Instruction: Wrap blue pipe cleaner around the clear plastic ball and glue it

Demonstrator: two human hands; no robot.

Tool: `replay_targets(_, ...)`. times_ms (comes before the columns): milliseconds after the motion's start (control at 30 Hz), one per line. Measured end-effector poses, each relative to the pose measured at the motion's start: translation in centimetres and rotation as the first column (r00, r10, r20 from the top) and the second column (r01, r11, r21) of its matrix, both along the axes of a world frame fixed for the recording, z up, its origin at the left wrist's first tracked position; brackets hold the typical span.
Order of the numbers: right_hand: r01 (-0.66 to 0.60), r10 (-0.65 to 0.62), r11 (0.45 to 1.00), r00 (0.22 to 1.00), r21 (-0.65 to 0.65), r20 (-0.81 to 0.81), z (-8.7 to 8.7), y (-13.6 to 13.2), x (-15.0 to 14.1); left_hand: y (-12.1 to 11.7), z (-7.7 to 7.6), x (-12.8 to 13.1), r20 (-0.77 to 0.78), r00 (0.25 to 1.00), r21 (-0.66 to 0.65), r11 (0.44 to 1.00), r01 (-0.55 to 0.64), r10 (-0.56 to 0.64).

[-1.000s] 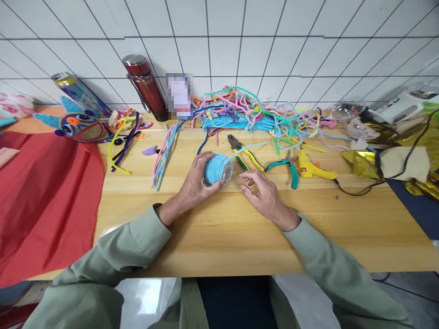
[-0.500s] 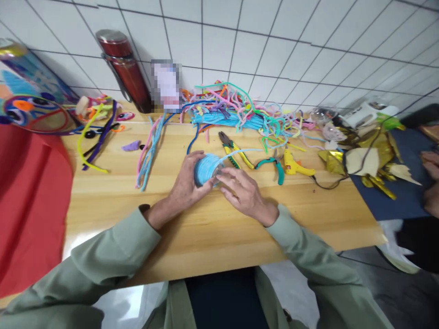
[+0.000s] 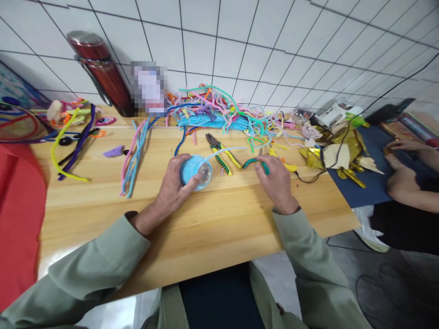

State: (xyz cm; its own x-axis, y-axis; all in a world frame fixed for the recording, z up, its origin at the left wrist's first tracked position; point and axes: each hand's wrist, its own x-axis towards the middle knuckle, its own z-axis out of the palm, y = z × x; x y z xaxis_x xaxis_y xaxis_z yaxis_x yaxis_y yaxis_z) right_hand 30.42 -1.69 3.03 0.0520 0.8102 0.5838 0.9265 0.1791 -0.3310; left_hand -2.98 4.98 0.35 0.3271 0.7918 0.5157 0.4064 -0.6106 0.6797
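My left hand (image 3: 173,183) is wrapped round a clear rounded piece wound with light-blue pipe cleaner (image 3: 191,171), its thumb on the bare clear end. One loose end of the pipe cleaner sticks out to the right above the table. My right hand (image 3: 277,183) is closed over the small teal-handled pliers (image 3: 252,161); its fingers cover their jaws and part of the handles. Just left of them lie yellow-and-green pliers (image 3: 224,155). Partly behind the right hand is a yellow glue gun (image 3: 291,167).
Tangled pipe cleaners (image 3: 219,119) lie along the tiled wall. A red thermos (image 3: 103,73) and a pixelated upright panel (image 3: 150,89) stand at the back left. Red cloth (image 3: 20,219) covers the left end. Gold foil scraps (image 3: 346,146) and another person's arms (image 3: 408,178) are on the right.
My right hand has left the blue-wound piece and moved right onto the teal-handled pliers. My left hand still holds the piece, its clear end now facing more into view. The view has shifted right.
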Motion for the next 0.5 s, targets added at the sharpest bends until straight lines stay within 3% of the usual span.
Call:
replay_targets(67,0.188,-0.186,0.982,0.980,-0.022,0.074,-0.2,-0.1,3.9,0.1,0.1,-0.1,0.004,1.000,-0.002,1.000,0.014,-0.014)
replay_targets(133,0.297,-0.276,0.949,0.945,-0.109,0.174,-0.5,-0.3,7.1,0.3,0.2,-0.1,0.004,1.000,0.001,1.000,0.023,-0.023)
replay_targets(267,0.338,-0.212,0.880,0.909,-0.334,0.359,-1.2,-0.2,10.3,0.4,0.2,0.2,-0.011,0.999,0.019,0.999,0.050,-0.050)
replay_targets(500,0.442,-0.243,0.832,0.834,-0.335,0.495,-3.1,0.9,12.0,0.8,-0.1,0.6,-0.051,0.996,0.013,0.998,0.068,-0.068)
